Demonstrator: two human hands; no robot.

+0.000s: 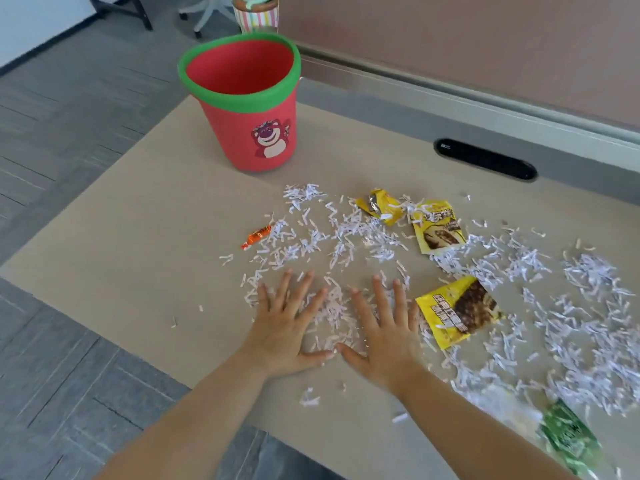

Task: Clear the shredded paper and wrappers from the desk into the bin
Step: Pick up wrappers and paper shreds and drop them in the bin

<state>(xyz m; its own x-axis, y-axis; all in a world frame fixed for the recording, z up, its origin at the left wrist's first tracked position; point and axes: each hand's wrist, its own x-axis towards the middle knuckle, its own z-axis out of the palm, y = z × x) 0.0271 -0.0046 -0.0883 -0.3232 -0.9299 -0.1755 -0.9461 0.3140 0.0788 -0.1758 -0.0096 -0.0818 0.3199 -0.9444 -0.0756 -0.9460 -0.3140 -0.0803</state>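
White shredded paper (332, 317) lies between the left hand (289, 327) and right hand (384, 332), both flat with fingers spread, holding nothing, probably to gather it near the desk's (138, 237) front edge.

left hand (289, 327): palm down, flat, fingers spread, thumb pointing inward | right hand (381, 332): palm down, flat, fingers spread, thumb pointing inward | thumbs: tips nearly touching | both forearms: bare, reaching forward from the lower edge, converging | grip: none, both empty
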